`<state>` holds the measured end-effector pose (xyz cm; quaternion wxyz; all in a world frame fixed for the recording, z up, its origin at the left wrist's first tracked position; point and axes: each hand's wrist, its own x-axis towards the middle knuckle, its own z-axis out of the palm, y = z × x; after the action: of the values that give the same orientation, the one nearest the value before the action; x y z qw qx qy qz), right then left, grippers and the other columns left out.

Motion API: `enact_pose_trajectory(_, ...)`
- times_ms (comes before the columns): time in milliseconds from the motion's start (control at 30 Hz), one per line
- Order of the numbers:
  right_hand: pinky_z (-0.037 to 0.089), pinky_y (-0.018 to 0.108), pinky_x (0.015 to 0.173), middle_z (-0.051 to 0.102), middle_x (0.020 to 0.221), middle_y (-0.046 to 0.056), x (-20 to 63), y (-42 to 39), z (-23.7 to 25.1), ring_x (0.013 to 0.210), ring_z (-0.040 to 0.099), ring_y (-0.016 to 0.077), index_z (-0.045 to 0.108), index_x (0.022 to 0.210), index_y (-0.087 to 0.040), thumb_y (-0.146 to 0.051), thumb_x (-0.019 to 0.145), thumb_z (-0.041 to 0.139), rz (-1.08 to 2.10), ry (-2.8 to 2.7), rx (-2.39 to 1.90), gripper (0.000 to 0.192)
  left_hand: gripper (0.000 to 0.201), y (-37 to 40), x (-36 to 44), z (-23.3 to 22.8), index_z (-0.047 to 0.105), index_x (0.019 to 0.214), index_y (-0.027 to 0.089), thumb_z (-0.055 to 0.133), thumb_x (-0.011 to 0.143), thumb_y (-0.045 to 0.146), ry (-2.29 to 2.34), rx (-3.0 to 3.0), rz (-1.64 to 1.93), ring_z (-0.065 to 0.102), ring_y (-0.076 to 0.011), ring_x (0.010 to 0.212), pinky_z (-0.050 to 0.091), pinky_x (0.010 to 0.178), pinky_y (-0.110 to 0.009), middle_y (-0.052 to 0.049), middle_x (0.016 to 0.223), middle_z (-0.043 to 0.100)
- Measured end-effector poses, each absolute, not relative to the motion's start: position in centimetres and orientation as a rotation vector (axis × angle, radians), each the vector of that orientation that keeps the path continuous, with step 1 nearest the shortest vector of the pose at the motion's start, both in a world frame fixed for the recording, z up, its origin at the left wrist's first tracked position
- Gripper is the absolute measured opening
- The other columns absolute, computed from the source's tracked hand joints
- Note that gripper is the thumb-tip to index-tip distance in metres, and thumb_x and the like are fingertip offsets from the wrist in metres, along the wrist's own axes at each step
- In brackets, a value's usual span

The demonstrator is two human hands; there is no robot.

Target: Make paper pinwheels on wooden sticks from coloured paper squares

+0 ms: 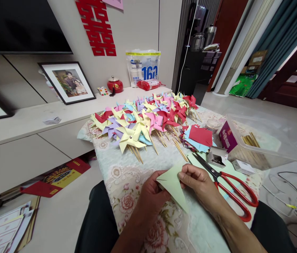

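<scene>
fingers: my left hand and right hand both pinch the paper, thumbs on top, one at each side of the fold.
paper: pale green, folded to a triangle, tip pointing near-right; held just above the cloth at the near edge. My read: two-handed pinch keeps the fold flat and aligned.
scissors: one pair, red handles, lying just right of my right hand, blades toward the far side. Likely parked within reach.
squares: one loose stack of red and blue sheets, beyond the scissors; too many to count.
pinwheels: dozens, heaped across the far half of the table; yellow, pink, red, purple, blue. Exact count not possible.
sticks: fan out toward me from under the heap.
bin: one clear tub, far right, more sticks inside.
boxes: one purple box, two small white ones near it.
</scene>
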<state>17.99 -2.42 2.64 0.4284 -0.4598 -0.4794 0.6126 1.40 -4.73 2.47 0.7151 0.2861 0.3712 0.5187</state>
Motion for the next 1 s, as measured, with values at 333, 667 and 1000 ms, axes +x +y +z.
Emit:
enact_pose_trajectory(333,0.042,0.023,0.061,0.066,0.071,-0.002,17.6,-2.5,3.3,0.063,0.056,0.0099,0.072,0.095,-0.018,-0.035,0.072,0.086,1.665,-1.078,-1.034,0.032,0.056,-4.6,1.2,2.5,0.069,0.107,0.017,0.09,0.055,0.015,0.851,0.55,1.179,0.066,-0.0146,0.064,0.05,0.062,-0.024,-0.001,0.078,0.074)
enact_pose_trajectory(667,0.042,0.023,0.06,0.064,0.07,-0.003,17.4,-2.5,3.6,0.062,0.055,0.0095,0.07,0.097,-0.018,-0.037,0.072,0.085,1.618,-1.055,-1.04,0.034,0.074,-4.4,1.1,2.3,0.064,0.12,0.017,0.093,0.052,0.014,0.872,0.499,1.205,0.064,-0.0136,0.068,0.052,0.067,-0.026,-0.002,0.085,0.072)
enact_pose_trajectory(1000,0.045,0.026,0.064,0.066,0.074,-0.001,17.2,-2.8,3.9,0.066,0.059,0.0131,0.07,0.095,-0.018,-0.038,0.071,0.085,1.621,-1.088,-1.065,0.035,0.061,-4.6,1.4,2.8,0.067,0.112,0.014,0.09,0.056,0.015,0.868,0.55,1.216,0.062,-0.0113,0.066,0.049,0.064,-0.022,-0.003,0.083,0.075)
